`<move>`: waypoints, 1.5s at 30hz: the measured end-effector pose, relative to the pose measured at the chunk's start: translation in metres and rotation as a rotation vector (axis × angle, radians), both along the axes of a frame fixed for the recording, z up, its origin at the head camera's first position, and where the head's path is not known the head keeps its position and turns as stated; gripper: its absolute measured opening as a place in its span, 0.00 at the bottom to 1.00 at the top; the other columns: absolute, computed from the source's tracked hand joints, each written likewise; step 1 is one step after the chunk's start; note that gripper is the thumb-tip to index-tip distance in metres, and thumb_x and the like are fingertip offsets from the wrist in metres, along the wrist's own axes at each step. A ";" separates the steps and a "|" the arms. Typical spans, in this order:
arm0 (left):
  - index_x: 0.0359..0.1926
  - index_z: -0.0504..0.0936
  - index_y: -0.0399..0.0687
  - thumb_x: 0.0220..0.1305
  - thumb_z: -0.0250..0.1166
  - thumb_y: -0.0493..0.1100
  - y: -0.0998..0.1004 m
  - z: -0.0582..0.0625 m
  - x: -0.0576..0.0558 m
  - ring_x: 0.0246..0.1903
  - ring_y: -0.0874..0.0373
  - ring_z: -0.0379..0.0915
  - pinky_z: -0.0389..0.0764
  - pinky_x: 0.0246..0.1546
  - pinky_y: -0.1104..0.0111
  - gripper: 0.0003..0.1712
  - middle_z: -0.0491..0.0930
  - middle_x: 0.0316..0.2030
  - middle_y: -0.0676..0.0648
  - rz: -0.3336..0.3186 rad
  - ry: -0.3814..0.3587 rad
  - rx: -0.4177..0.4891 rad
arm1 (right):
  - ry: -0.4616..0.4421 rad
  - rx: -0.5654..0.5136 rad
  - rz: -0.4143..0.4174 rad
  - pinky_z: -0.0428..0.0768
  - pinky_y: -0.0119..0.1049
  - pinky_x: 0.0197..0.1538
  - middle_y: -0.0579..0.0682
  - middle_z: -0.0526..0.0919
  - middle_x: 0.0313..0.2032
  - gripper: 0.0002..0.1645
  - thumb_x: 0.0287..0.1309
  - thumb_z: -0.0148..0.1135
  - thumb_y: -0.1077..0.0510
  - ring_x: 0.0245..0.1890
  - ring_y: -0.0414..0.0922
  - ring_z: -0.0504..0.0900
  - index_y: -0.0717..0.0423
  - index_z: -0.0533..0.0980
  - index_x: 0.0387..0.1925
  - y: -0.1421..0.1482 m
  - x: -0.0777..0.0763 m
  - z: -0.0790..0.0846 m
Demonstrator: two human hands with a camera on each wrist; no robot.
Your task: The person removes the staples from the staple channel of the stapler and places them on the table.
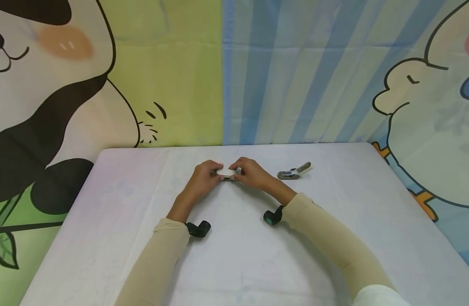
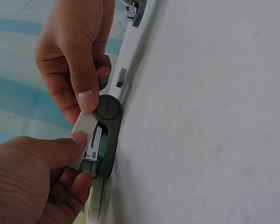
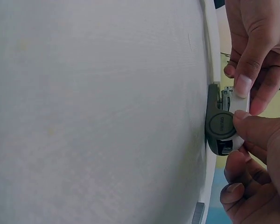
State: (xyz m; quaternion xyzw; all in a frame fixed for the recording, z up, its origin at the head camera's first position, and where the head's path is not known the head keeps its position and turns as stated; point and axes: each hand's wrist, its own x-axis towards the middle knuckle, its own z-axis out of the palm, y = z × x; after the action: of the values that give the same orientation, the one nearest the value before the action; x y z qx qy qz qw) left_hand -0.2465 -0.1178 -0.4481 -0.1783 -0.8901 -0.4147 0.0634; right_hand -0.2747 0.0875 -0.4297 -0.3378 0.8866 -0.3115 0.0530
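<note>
Near the table's far edge, a grey-green stapler point(image 3: 220, 124) with a white top piece point(image 1: 225, 172) stands between both hands. My left hand point(image 1: 203, 176) pinches the white piece at the stapler's left end, thumb on the near side. The right hand point(image 1: 253, 172) pinches it by the round pivot. The metal staple channel point(image 2: 94, 142) shows between body and white piece in the left wrist view. Fingers hide part of the far side. A second stapler point(image 1: 289, 174) lies to the right, its handle raised.
A small grey block, like a strip of staples point(image 2: 122, 78), lies on the white-covered table point(image 1: 226, 255) beside the held stapler. A cartoon-printed curtain point(image 1: 173, 85) hangs behind the table's far edge. Each wrist carries a black camera point(image 1: 199, 229).
</note>
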 end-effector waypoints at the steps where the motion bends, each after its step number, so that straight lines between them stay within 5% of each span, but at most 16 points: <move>1: 0.50 0.82 0.32 0.58 0.68 0.30 0.000 0.000 0.000 0.49 0.49 0.76 0.77 0.49 0.59 0.17 0.80 0.49 0.38 0.003 -0.008 -0.002 | 0.001 0.005 0.003 0.74 0.33 0.33 0.54 0.78 0.46 0.17 0.62 0.66 0.60 0.27 0.41 0.73 0.61 0.80 0.51 0.000 0.000 0.000; 11: 0.51 0.82 0.33 0.61 0.68 0.34 0.000 -0.002 0.007 0.43 0.52 0.77 0.78 0.44 0.60 0.17 0.80 0.46 0.41 -0.003 -0.057 0.019 | 0.042 0.013 0.032 0.73 0.35 0.35 0.55 0.78 0.45 0.14 0.64 0.63 0.60 0.28 0.41 0.71 0.62 0.79 0.50 0.003 0.004 -0.003; 23: 0.47 0.83 0.33 0.60 0.68 0.32 0.000 0.004 0.017 0.41 0.53 0.78 0.80 0.40 0.63 0.13 0.80 0.46 0.41 -0.115 -0.050 0.057 | 0.010 -0.039 0.074 0.74 0.34 0.33 0.51 0.80 0.43 0.14 0.61 0.66 0.59 0.28 0.42 0.72 0.60 0.80 0.47 0.016 0.019 0.003; 34: 0.43 0.84 0.35 0.57 0.71 0.33 0.005 0.023 0.038 0.37 0.57 0.77 0.79 0.36 0.67 0.12 0.80 0.36 0.46 -0.216 -0.035 0.013 | -0.027 -0.089 0.141 0.73 0.34 0.30 0.47 0.78 0.42 0.13 0.62 0.66 0.58 0.28 0.45 0.73 0.57 0.80 0.47 0.032 0.045 0.015; 45: 0.44 0.83 0.38 0.56 0.73 0.36 0.015 0.032 0.066 0.36 0.59 0.75 0.79 0.37 0.69 0.14 0.81 0.39 0.49 -0.373 -0.016 -0.013 | -0.027 -0.079 0.165 0.73 0.32 0.31 0.43 0.77 0.42 0.13 0.62 0.66 0.55 0.28 0.40 0.72 0.54 0.78 0.47 0.054 0.084 0.024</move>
State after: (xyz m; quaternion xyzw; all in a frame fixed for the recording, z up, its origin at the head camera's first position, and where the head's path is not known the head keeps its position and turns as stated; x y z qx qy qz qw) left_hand -0.1803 -0.1030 -0.4162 -0.3374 -0.8447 -0.4149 -0.0231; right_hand -0.1911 0.1417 -0.4056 -0.4072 0.8419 -0.3455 0.0773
